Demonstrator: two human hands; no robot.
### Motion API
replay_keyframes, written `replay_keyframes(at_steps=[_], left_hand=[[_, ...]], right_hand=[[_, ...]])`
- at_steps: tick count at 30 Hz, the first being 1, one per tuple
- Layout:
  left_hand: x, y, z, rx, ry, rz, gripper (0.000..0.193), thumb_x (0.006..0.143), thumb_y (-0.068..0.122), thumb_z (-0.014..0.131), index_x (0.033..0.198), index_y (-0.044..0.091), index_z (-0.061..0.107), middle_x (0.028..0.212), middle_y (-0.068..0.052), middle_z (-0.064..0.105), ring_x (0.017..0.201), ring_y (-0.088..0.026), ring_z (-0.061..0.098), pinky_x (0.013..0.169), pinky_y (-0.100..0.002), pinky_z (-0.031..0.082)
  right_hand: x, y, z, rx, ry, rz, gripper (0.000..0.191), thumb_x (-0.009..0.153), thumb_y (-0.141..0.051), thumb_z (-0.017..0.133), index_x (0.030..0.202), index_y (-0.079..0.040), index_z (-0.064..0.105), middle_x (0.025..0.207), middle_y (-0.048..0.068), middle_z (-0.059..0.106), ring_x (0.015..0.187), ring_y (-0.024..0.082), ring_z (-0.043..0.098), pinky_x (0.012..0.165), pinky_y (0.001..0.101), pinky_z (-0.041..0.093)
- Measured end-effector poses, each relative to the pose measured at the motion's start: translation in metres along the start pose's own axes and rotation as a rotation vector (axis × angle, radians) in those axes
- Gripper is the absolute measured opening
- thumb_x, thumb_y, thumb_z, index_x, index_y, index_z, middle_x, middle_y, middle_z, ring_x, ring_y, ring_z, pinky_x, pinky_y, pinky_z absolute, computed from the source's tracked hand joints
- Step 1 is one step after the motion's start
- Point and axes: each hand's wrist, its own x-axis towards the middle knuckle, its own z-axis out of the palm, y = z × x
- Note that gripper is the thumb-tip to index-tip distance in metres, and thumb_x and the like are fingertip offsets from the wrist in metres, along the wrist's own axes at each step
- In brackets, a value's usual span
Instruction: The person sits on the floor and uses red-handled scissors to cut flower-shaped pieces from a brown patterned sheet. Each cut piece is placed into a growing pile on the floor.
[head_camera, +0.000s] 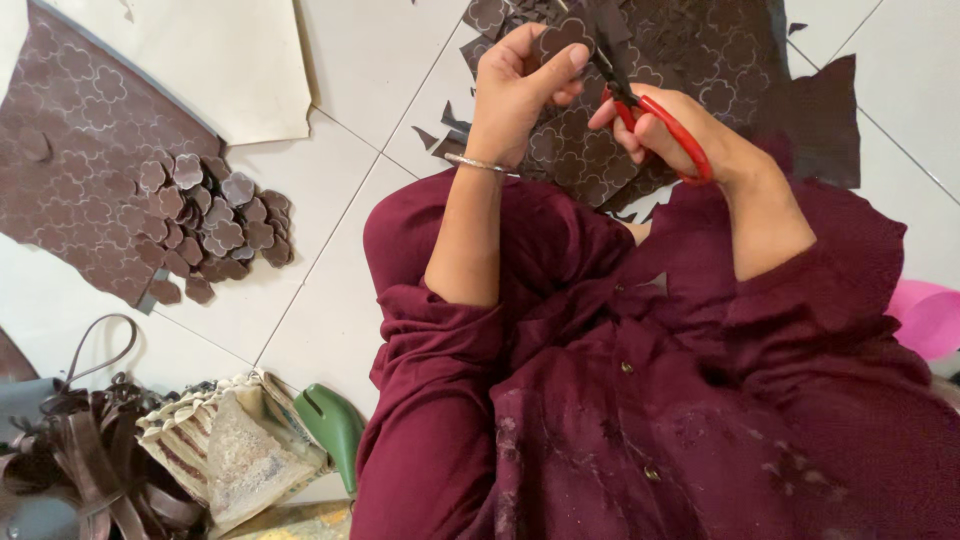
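Flower-shaped brown cutout (562, 36) between left hand (515, 90), red-handled scissors (655, 120)

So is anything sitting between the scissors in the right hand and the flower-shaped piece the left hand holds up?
Nothing visible does. The left hand pinches the brown flower-shaped piece by thumb and fingers, and the blades of the red-handled scissors in the right hand already meet its edge. The pile of cut flower pieces lies well off to the side.

A small dark-brown flower-shaped leather piece (563, 36) sits pinched upright between the fingers of the left hand (520, 85), its scalloped face toward the camera. Red-handled scissors (640, 105) in the right hand (680, 130) point their dark blades up at its right edge, touching it.
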Motion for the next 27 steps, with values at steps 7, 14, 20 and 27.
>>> replay_keyframes(at_steps=[7, 14, 20, 27], left_hand=[[0.000, -0.003, 0.002, -0.004, 0.008, 0.004, 0.018, 0.091, 0.012, 0.082, 0.097, 0.002, 0.068, 0.080, -0.003, 0.071, 0.068, -0.009, 0.066, 0.060, -0.022, 0.053], [0.001, -0.004, 0.003, 0.016, 0.039, 0.027, 0.019, 0.091, 0.012, 0.082, 0.096, 0.001, 0.068, 0.081, -0.003, 0.071, 0.068, -0.009, 0.067, 0.060, -0.022, 0.053], [-0.001, -0.003, 0.003, 0.028, 0.044, 0.029, 0.019, 0.091, 0.012, 0.081, 0.097, 0.001, 0.068, 0.081, -0.003, 0.071, 0.068, -0.009, 0.067, 0.060, -0.023, 0.054], [0.000, -0.002, 0.003, -0.022, 0.011, 0.037, 0.018, 0.092, 0.010, 0.081, 0.097, 0.000, 0.067, 0.081, -0.004, 0.070, 0.067, -0.010, 0.066, 0.060, -0.023, 0.052]], right_hand=[[0.001, -0.001, 0.002, 0.021, 0.028, 0.014, 0.097, 0.088, -0.090, 0.038, 0.118, -0.001, 0.061, 0.075, -0.004, 0.047, 0.068, 0.009, 0.049, 0.064, 0.0269, 0.044], [0.003, 0.005, 0.005, 0.052, 0.049, 0.074, 0.101, 0.082, -0.095, 0.037, 0.111, -0.001, 0.062, 0.072, -0.005, 0.048, 0.062, 0.008, 0.047, 0.058, 0.0255, 0.042], [0.003, 0.008, 0.008, 0.011, 0.079, 0.047, 0.099, 0.083, -0.096, 0.033, 0.100, -0.003, 0.059, 0.067, -0.005, 0.046, 0.055, 0.007, 0.047, 0.051, 0.0247, 0.041], [0.003, 0.009, 0.009, 0.044, 0.105, 0.067, 0.096, 0.083, -0.095, 0.037, 0.096, -0.003, 0.059, 0.064, -0.004, 0.047, 0.053, 0.006, 0.048, 0.048, 0.0233, 0.041]])
